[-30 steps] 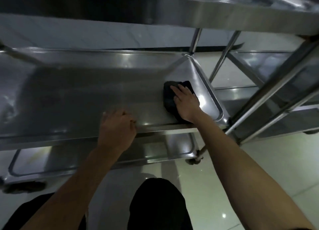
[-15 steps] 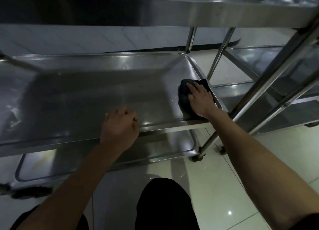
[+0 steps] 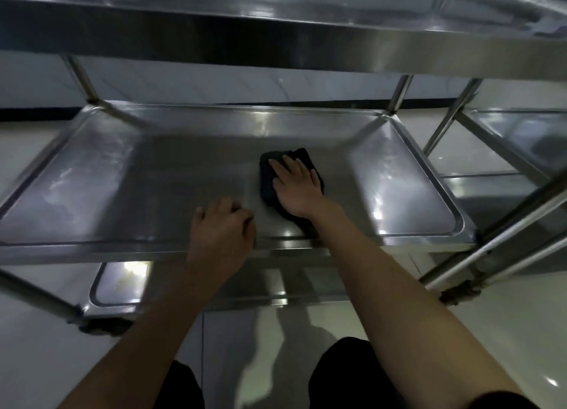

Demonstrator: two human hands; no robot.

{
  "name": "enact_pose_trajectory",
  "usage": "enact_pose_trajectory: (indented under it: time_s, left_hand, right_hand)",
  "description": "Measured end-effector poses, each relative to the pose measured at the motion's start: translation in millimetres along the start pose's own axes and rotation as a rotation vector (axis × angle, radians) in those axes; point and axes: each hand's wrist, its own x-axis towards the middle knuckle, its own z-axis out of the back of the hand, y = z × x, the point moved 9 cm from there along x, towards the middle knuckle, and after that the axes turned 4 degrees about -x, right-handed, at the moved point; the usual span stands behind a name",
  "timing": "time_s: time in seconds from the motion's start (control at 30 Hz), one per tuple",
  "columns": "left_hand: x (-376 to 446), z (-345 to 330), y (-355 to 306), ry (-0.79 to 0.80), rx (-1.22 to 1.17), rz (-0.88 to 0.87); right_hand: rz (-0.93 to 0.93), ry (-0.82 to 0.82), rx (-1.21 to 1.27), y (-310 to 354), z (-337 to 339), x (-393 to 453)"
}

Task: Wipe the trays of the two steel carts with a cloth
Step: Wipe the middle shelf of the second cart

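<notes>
Head view: the right hand [image 3: 296, 187] lies flat on a dark cloth [image 3: 270, 178], its grip spread, fingers straight and pressing the cloth onto the floor of the cart's middle tray [image 3: 153, 181], somewhat right of the tray's centre. The left hand [image 3: 222, 230] rests on the tray's near rim, fingers curled over the edge. An upper tray [image 3: 276, 37] spans the top, a lower tray [image 3: 122, 283] shows beneath. A second cart [image 3: 521, 138] stands just beside, to the right, on the tiled floor [image 3: 506, 332].
</notes>
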Motion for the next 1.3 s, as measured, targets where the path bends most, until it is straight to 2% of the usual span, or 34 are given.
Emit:
enact_pose_trajectory:
  time_s: [0.17, 0.33, 0.43, 0.5, 0.7, 0.87, 0.97, 1.17, 1.3]
  left_hand:
    - [0, -3, 1, 0.005, 0.000, -0.024]
    - [-1, -2, -4, 0.017, 0.033, 0.001]
    - [11, -4, -14, 0.077, 0.055, 0.102]
    - [19, -8, -37, 0.116, 0.016, 0.123]
    - [42, -42, -119, 0.141, -0.043, -0.025]
    - [47, -60, -130, 0.119, 0.029, -0.026]
    - [50, -65, -130, 0.154, 0.025, -0.023]
    - [49, -62, -131, 0.156, 0.024, -0.029]
    - [47, -52, -127, 0.124, -0.033, -0.102]
  right_hand:
    - [0.080, 0.040, 0.038, 46, -13, 22]
    - [0.093, 0.044, 0.050, 29, -10, 19]
    - [0.061, 0.022, 0.055, 8, -2, 15]
    - [0.031, 0.010, 0.068, -16, 5, 10]
    - [-0.112, -0.085, 0.046, -135, 42, -15]
    - [-0.281, -0.185, -0.011, -255, 80, -42]
    - [-0.338, -0.175, -0.062, -291, 86, -46]
    - [-0.358, -0.210, -0.040, -284, 82, -42]
    - [-0.336, -0.189, -0.016, -261, 76, -34]
